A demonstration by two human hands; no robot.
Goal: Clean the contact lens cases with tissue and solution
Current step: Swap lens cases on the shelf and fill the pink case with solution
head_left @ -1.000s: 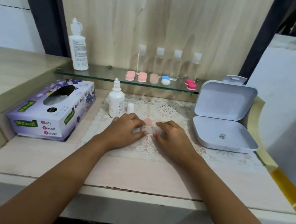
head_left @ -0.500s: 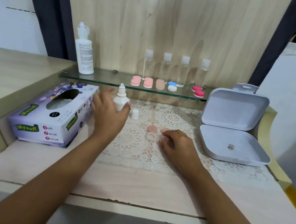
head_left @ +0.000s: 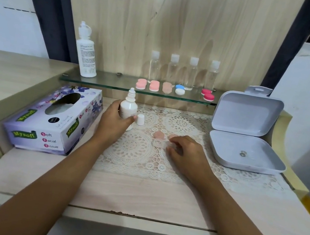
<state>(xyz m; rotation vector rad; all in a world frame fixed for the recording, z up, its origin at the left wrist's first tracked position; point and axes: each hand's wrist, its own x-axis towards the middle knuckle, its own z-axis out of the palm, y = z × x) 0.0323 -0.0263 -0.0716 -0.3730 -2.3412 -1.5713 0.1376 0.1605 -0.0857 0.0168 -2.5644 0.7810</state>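
Observation:
My left hand [head_left: 112, 124] grips a small white solution bottle [head_left: 128, 107] that stands uncapped on the lace mat; its white cap [head_left: 140, 119] stands just to the right. A clear open lens case [head_left: 159, 143] lies at the mat's centre, and my right hand [head_left: 187, 154] holds its right end with the fingertips. Two pale pink lids [head_left: 159, 135] lie just behind the case. A Mysoft tissue box [head_left: 52, 121] sits at the left. Several closed lens cases [head_left: 154, 85] in pink, blue-white and red line the glass shelf [head_left: 102, 83].
A large white solution bottle [head_left: 86, 53] stands on the shelf's left end, and several clear small bottles [head_left: 181, 70] stand behind the cases. An open grey plastic box [head_left: 244, 139] sits at the right. The lace mat [head_left: 138, 155] covers the table's middle.
My left hand left the lens case, moved left and back, and took hold of the small solution bottle. My right hand stayed on the case.

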